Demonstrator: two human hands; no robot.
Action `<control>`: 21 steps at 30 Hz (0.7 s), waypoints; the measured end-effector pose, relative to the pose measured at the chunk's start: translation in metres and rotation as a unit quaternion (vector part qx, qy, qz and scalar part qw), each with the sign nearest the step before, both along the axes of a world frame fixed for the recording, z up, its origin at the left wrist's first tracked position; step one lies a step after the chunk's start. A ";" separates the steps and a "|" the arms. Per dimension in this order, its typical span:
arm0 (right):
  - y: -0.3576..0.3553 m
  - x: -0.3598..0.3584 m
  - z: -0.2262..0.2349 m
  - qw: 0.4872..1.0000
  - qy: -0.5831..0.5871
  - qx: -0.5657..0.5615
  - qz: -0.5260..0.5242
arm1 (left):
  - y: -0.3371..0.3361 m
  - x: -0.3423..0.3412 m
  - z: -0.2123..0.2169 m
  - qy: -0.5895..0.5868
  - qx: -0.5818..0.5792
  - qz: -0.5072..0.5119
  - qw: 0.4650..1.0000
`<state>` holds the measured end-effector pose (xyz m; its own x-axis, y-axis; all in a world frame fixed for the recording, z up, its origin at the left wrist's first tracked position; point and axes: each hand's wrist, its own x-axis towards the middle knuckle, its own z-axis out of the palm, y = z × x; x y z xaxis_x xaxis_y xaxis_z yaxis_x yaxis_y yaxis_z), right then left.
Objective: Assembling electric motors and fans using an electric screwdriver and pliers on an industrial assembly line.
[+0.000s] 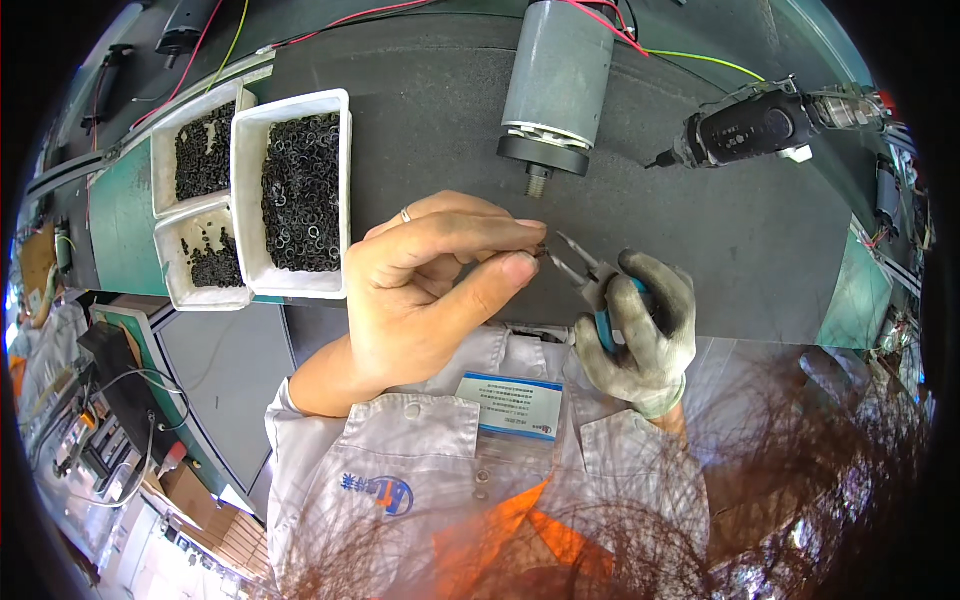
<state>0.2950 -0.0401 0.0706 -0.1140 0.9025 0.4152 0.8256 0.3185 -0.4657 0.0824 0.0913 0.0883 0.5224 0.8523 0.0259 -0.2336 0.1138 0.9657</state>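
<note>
My bare left hand (430, 290), with a ring on one finger, pinches a small dark part (541, 250) between thumb and fingertips; it looks like a retaining ring, though its shape is mostly hidden. In a grey-white glove, my right hand (645, 335) grips a pair of pliers (597, 285) with teal handles. The slim plier tips are spread apart and point at the part in my left fingertips. Just beyond both hands lies a grey cylindrical motor (560, 80), its black collar and threaded shaft (537, 182) facing me.
At left stand a large white bin (345, 190) of black rings and two smaller white bins (160, 180) (175, 285) holding small black pieces. A black power screwdriver (750, 130) lies at right. Red and yellow-green wires (700, 57) cross the dark work surface (420, 110).
</note>
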 end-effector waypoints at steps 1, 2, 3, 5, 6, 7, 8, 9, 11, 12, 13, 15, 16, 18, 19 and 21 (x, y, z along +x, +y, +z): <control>0.002 -0.001 0.004 1.000 0.028 -0.004 -0.007 | -0.001 0.000 -0.001 0.003 0.002 0.003 1.000; 0.002 -0.001 0.005 0.998 0.055 -0.008 -0.014 | -0.001 0.000 -0.001 0.005 0.004 0.006 1.000; 0.001 -0.001 0.005 0.998 0.059 -0.008 -0.015 | -0.001 -0.001 -0.001 0.010 0.008 0.001 1.000; -0.001 -0.002 0.002 0.998 0.067 -0.009 -0.018 | 0.000 -0.002 0.000 0.021 0.014 -0.011 1.000; 0.000 -0.002 0.003 0.998 0.062 -0.009 -0.016 | 0.000 -0.002 0.001 0.019 0.009 -0.012 1.000; 0.001 -0.003 0.003 0.998 0.055 -0.010 -0.014 | 0.000 -0.001 0.003 0.016 0.004 -0.013 1.000; 0.002 -0.003 0.003 0.999 0.049 -0.010 -0.013 | 0.000 -0.001 0.003 0.012 -0.001 -0.015 1.000; 0.001 -0.003 0.003 0.999 0.040 -0.007 -0.012 | 0.000 -0.001 0.003 0.008 0.003 -0.018 1.000; 0.002 -0.001 0.003 1.000 0.025 0.003 -0.009 | 0.001 0.001 0.002 0.000 0.014 -0.022 1.000; 0.003 -0.001 0.002 1.000 0.026 0.013 -0.007 | 0.001 0.001 0.002 -0.003 0.011 -0.021 1.000; 0.002 -0.001 -0.001 0.999 0.026 0.023 -0.006 | 0.000 0.001 0.001 -0.008 0.007 -0.020 1.000; 0.002 -0.001 -0.001 0.999 0.025 0.020 -0.014 | 0.000 0.001 0.001 -0.004 0.001 -0.025 1.000; 0.001 -0.003 0.002 0.999 0.026 0.005 -0.022 | 0.000 0.000 0.002 0.005 -0.001 -0.029 1.000; 0.000 -0.004 0.002 0.999 0.004 0.006 -0.033 | 0.000 0.000 0.002 -0.001 -0.019 -0.033 0.999; 0.000 -0.004 -0.001 0.999 -0.018 0.024 -0.035 | 0.000 0.000 0.001 -0.015 -0.032 -0.033 0.999; -0.002 -0.003 -0.004 0.997 -0.063 0.045 -0.026 | 0.000 0.000 0.000 -0.030 -0.052 -0.038 0.997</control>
